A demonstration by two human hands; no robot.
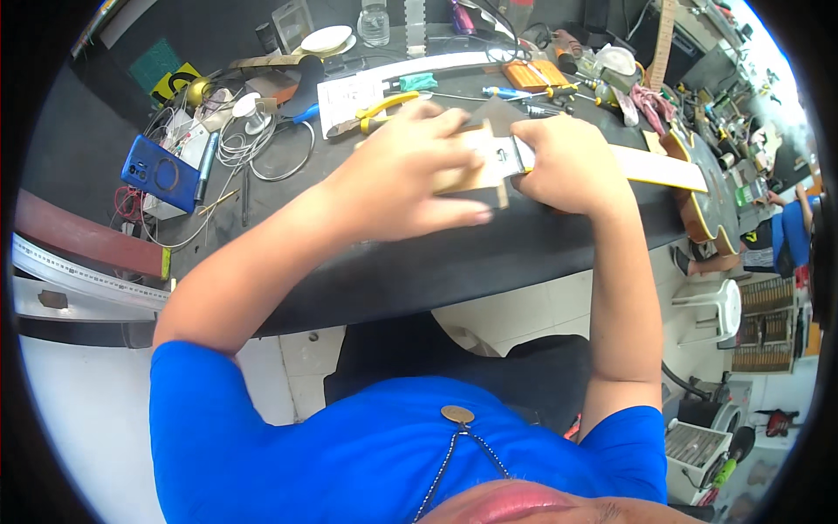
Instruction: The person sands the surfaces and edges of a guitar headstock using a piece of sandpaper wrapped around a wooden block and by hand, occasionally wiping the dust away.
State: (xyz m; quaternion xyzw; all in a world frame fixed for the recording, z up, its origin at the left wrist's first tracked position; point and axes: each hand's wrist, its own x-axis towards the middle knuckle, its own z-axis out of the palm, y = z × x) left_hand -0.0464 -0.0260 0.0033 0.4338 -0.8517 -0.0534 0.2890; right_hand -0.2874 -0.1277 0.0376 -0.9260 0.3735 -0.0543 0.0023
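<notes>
An electric-guitar-like instrument body [709,214] lies at the right of the bench, and its neck [659,168], covered by a pale strip, runs left under my right hand [567,162]. That hand is closed, thumb toward the left, beside a small silvery piece [506,157]; what sits inside the fist is hidden. My left hand [419,170] is over a pale wooden piece [476,182] at the neck's left end, fingers spread and slightly blurred. A dark grey flat sheet [500,115] shows just beyond my right thumb.
On the dark bench [393,271] lie yellow-handled pliers [388,106], screwdrivers [506,93], an orange block [534,75] and a coiled cable [240,144]. A blue phone [160,173] stands at left. A white stool [720,306] and another person [790,236] are at right.
</notes>
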